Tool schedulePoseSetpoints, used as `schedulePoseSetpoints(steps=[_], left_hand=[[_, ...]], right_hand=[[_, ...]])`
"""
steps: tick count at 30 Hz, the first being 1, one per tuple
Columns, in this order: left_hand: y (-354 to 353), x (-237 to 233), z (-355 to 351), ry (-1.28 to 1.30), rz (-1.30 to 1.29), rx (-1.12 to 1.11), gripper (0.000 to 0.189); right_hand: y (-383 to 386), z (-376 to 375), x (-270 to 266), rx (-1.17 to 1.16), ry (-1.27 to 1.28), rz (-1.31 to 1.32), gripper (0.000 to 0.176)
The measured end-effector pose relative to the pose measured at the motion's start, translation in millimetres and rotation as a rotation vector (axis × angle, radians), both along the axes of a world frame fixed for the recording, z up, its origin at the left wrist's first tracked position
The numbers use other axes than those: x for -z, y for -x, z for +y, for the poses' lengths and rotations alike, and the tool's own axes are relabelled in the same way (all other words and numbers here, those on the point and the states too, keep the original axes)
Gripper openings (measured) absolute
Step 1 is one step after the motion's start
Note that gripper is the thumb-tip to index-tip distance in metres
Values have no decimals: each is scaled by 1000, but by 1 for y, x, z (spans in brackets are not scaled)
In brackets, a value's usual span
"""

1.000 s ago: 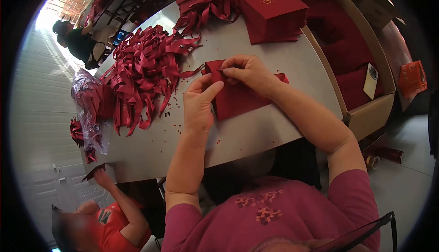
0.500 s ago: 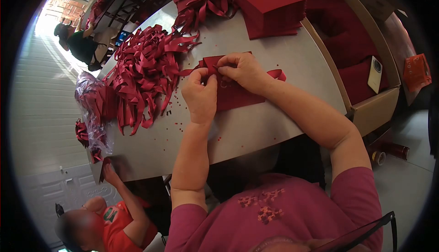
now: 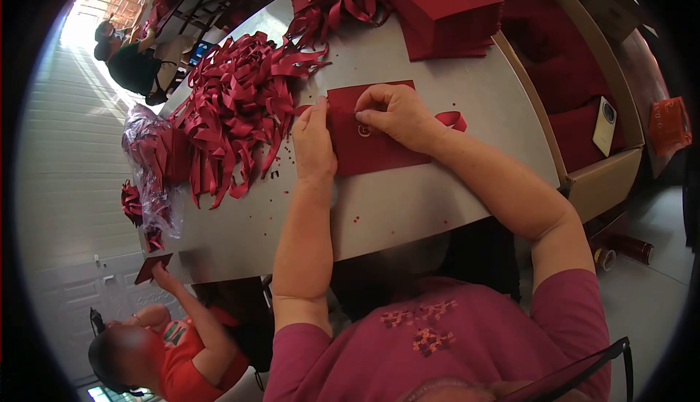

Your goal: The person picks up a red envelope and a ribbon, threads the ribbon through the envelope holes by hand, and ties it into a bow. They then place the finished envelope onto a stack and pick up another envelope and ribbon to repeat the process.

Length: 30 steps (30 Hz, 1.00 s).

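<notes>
A flat dark red paper bag (image 3: 379, 155) with a gold emblem lies on the metal table in front of me. My left hand (image 3: 315, 147) is at its left edge, fingers stretched out along that side. My right hand (image 3: 401, 116) is over the bag's middle, thumb and fingertips pinched together near the emblem. Whether something small is between those fingertips I cannot make out. A loop of red ribbon (image 3: 453, 120) sticks out past the bag's right side, beyond my right wrist.
A heap of red ribbons (image 3: 237, 103) covers the table's left part. Stacked red bags (image 3: 446, 10) stand at the back, beside a cardboard box (image 3: 601, 183) with a phone (image 3: 605, 126) in it. At lower left, a co-worker in orange-red (image 3: 189, 351) holds a red piece.
My left fingers have gone from a pinch at the bag's upper part to stretched out along its left edge. The bag now lies flatter. My right hand is still pinched.
</notes>
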<state>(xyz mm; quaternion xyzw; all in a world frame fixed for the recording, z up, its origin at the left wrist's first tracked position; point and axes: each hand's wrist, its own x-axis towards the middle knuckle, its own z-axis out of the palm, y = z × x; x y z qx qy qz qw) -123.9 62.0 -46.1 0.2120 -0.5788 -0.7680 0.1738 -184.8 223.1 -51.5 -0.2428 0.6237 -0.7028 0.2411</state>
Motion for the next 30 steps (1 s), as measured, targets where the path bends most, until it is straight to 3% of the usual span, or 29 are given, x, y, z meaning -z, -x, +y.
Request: schedulePoseSetpoints(steps=[2,11,13,14,21,26,30], left_hand=[[-1,11,-12,-21,71,179,12],[-16,1,0,55,-86,267,12],[-16,5,0,54,-60,287,13],[-16,6,1,53,-33,310,14],[-20,-6,20,170,-25,291,15],[-23,-3,31,642,-73,153,11],[-24,-1,35,513,-37,139,11]], right_hand=[[-1,-1,0,-3,-3,10,7],[-5,9,-5,69,-174,234,6],[-6,9,-5,147,-230,555,6],[-7,9,-6,144,-230,557,6],[-14,10,-8,236,-375,808,6],[-24,9,-10,271,-483,813,8],[-31,7,-15,303,-569,867,8]])
